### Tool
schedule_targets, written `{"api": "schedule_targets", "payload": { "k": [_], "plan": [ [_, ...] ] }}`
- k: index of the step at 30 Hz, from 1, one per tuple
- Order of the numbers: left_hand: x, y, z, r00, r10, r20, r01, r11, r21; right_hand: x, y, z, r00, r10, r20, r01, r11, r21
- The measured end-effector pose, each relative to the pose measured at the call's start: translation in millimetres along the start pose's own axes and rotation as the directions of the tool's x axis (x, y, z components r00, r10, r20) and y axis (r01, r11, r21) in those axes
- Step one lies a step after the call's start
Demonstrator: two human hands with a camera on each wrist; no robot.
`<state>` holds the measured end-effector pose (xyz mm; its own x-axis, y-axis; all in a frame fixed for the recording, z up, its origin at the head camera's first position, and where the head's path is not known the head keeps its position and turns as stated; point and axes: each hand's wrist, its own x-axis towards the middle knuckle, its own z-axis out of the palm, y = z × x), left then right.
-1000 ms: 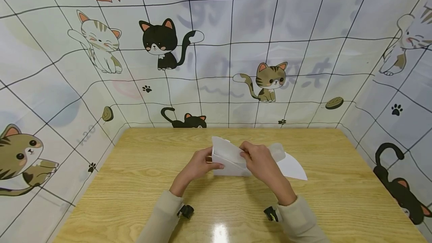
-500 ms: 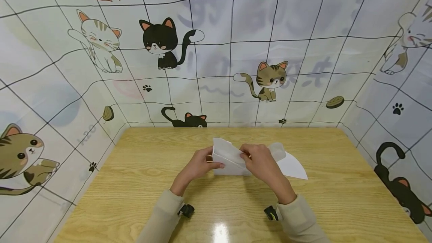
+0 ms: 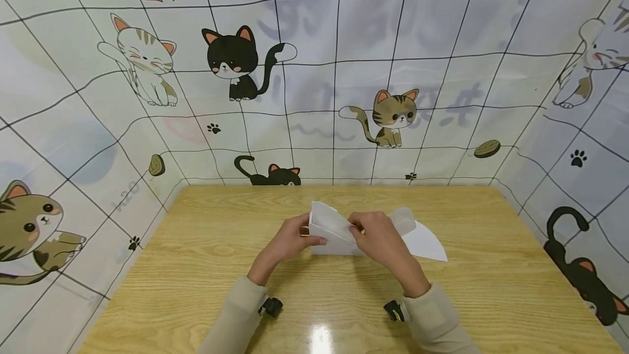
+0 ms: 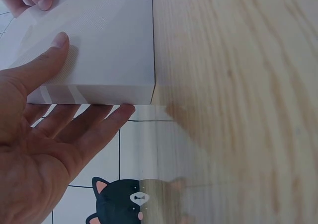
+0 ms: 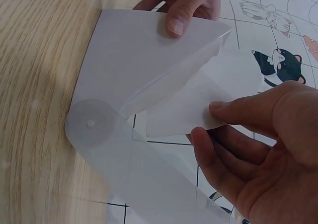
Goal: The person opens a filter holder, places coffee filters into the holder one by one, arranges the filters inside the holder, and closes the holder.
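The white box (image 3: 335, 243) sits midway across the bench (image 3: 221, 234), nearer its far edge; the left hand (image 3: 291, 238) grips its left end, thumb on the near face; the right hand (image 3: 380, 235) pinches a thin sheet (image 5: 181, 110) between thumb and fingers; a translucent strip (image 5: 139, 169) overlaps a box corner.

Box (image 3: 336, 246) on table (image 3: 211, 223)
Left hand (image 3: 289, 239) at its left end; right hand (image 3: 378, 235) at its flap (image 5: 180, 113); sheet (image 3: 426, 243) farther right; backdrop (image 3: 314, 92) beyond far edge.

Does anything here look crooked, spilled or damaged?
The thin white paper sheet pinched by the right hand looks askew, angling past the diagonal edge of the flat white box. No spill or clear damage shows.
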<state>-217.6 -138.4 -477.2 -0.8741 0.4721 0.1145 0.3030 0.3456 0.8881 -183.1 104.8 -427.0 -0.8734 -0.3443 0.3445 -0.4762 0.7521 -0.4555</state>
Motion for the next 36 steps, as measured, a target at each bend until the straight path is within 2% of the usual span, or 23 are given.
{"api": "schedule_targets", "payload": {
  "k": [14,36],
  "plan": [
    [0.9,-1.1,-0.3,1.0,0.003,-0.005,-0.003,1.0,0.007,0.3,2.2,3.0,1.0,-0.029,-0.009,0.029,1.0,-0.01],
    [0.4,-1.7,-0.3,1.0,-0.011,-0.001,0.011,1.0,-0.002,1.4,4.8,9.2,0.999,-0.044,0.027,0.044,0.999,0.005]
  ]
}}
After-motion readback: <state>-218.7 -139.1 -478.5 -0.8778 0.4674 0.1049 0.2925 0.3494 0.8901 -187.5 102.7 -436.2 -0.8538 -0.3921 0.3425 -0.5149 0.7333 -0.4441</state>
